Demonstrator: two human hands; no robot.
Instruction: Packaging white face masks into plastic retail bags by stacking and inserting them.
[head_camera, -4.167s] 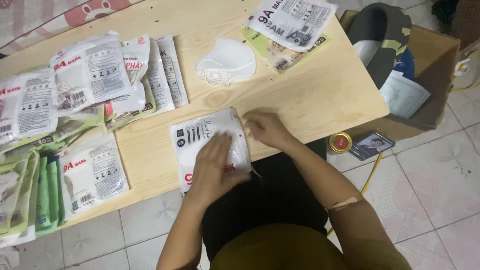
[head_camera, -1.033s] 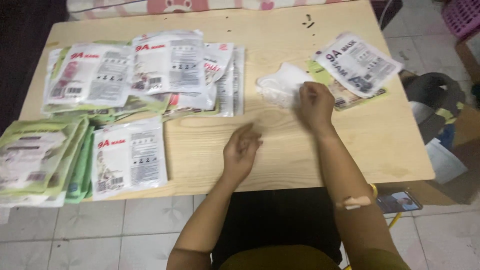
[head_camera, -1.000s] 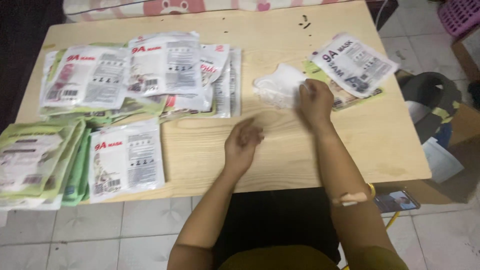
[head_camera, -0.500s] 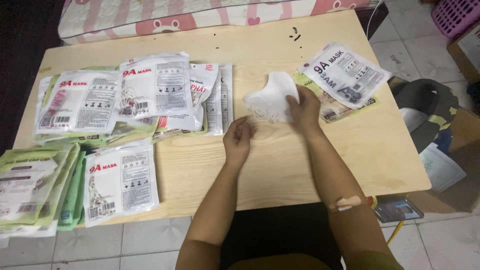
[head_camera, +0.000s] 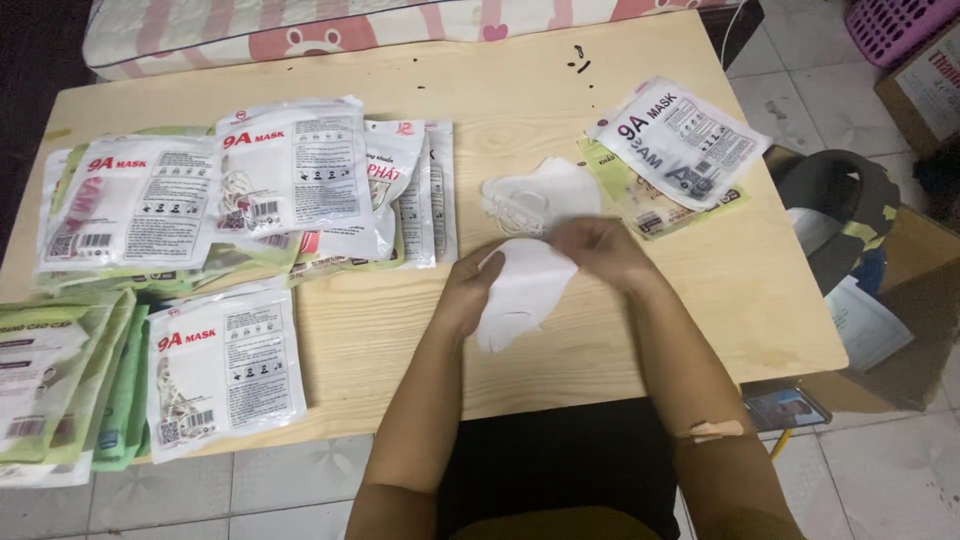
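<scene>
Both my hands hold one white face mask (head_camera: 520, 290) just above the wooden table (head_camera: 400, 340). My left hand (head_camera: 468, 290) grips its left edge and my right hand (head_camera: 600, 250) pinches its upper right corner. Behind it lies a small pile of loose white masks (head_camera: 535, 195) with their ear loops showing. Empty printed mask pouches (head_camera: 680, 145) lie to the right of the pile.
Several sealed mask packs (head_camera: 290, 180) cover the table's left half, with one pack (head_camera: 225, 365) near the front edge and green packs (head_camera: 60, 380) at the far left. A cardboard box (head_camera: 905, 290) and dark bag (head_camera: 835, 210) stand on the floor at right.
My right hand drew one white mask off the pile toward me, and my left hand came up and took hold of its other side.
</scene>
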